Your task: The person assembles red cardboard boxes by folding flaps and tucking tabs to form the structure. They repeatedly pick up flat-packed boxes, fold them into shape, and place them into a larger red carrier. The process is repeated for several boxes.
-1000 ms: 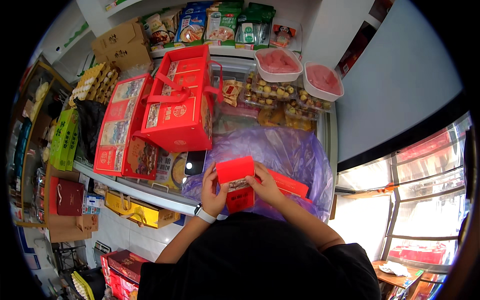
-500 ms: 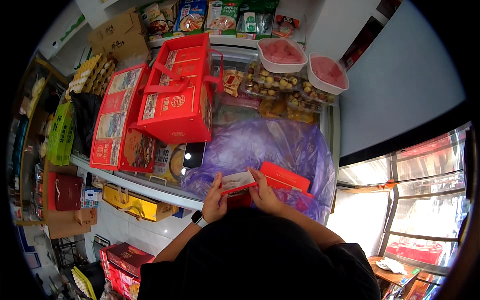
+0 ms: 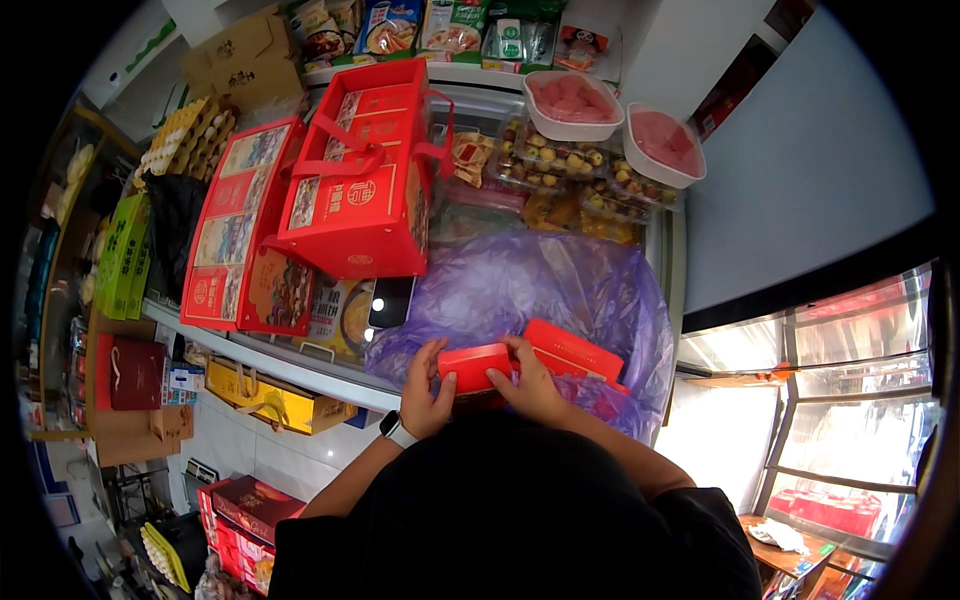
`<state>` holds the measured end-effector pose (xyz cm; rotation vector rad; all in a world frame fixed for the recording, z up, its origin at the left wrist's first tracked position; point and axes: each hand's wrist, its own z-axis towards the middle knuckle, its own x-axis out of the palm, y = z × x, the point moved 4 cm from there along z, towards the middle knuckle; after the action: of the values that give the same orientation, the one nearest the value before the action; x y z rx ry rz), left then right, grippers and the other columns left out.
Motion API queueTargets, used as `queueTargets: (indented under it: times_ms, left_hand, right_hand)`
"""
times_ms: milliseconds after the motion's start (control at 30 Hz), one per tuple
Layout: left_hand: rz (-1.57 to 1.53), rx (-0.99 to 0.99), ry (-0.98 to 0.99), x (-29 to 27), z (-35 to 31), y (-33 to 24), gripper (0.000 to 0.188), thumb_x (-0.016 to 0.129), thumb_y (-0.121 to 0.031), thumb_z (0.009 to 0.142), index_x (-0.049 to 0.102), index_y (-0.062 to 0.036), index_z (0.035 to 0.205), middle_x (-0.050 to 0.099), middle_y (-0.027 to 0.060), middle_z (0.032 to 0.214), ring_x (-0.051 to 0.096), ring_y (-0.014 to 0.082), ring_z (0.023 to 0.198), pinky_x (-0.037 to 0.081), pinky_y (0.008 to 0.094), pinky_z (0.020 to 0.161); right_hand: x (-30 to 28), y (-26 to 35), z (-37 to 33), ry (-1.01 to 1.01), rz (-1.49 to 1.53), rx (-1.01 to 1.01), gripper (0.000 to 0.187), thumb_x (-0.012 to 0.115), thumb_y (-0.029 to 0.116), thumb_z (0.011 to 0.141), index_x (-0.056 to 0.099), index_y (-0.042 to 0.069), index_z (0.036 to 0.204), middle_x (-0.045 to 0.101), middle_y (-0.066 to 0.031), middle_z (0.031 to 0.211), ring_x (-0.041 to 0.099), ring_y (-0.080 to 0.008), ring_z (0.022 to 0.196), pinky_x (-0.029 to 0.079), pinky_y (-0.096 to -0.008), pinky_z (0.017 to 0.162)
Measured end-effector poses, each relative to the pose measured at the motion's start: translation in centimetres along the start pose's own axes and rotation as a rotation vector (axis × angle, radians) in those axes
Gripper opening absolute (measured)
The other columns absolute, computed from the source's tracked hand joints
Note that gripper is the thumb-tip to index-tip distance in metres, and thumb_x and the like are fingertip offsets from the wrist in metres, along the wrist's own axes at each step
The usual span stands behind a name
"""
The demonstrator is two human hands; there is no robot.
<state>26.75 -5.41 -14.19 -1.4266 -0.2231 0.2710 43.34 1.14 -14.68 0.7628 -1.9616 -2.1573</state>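
Observation:
A small red box (image 3: 476, 365) sits between both my hands, close to my chest. My left hand (image 3: 427, 390), with a watch at the wrist, grips its left side. My right hand (image 3: 529, 384) grips its right side, fingers over the top edge. Just to the right lies a flat red box (image 3: 573, 350) on a purple plastic bag (image 3: 540, 285) spread over the glass top of a chest freezer (image 3: 672, 260). A black phone (image 3: 390, 301) lies left of the bag.
Large red gift boxes with handles (image 3: 362, 190) and flat red boxes (image 3: 238, 225) stand on the freezer's left half. White tubs of pink food (image 3: 572, 102), trays of snacks and packets lie at the back. Yellow and red boxes (image 3: 262, 395) sit on the floor at left.
The small red box has come down from in front of the bag toward my chest, and both hands have closed in around its sides. The view has tilted slightly downward.

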Motion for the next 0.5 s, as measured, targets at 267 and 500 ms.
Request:
queueTargets:
  times_ms: [267,500]
  left_hand:
    - [0.400,0.056,0.242,-0.6,-0.1,0.5,0.043,0.070,-0.012,0.074,0.055,0.0001,0.113,0.057,0.0165,0.110,0.055,0.0299,0.103,0.043,0.0350,0.088]
    - [0.247,0.006,0.121,-0.4,-0.9,1.3,0.046,0.073,-0.011,0.072,0.055,-0.0001,0.113,0.058,0.0167,0.108,0.056,0.0308,0.101,0.044,0.0353,0.088]
  right_hand:
    - [0.1,0.5,0.4,0.139,-0.133,-0.125,0.029,0.063,0.016,0.082,0.056,-0.002,0.103,0.054,-0.0163,0.103,0.054,-0.0308,0.099,0.043,-0.0355,0.087]
    - [0.3,1.4,0.2,0.106,-0.210,-0.261,0.027,0.065,0.013,0.079,0.057,-0.002,0.099,0.054,-0.0157,0.098,0.054,-0.0305,0.094,0.044,-0.0350,0.083]
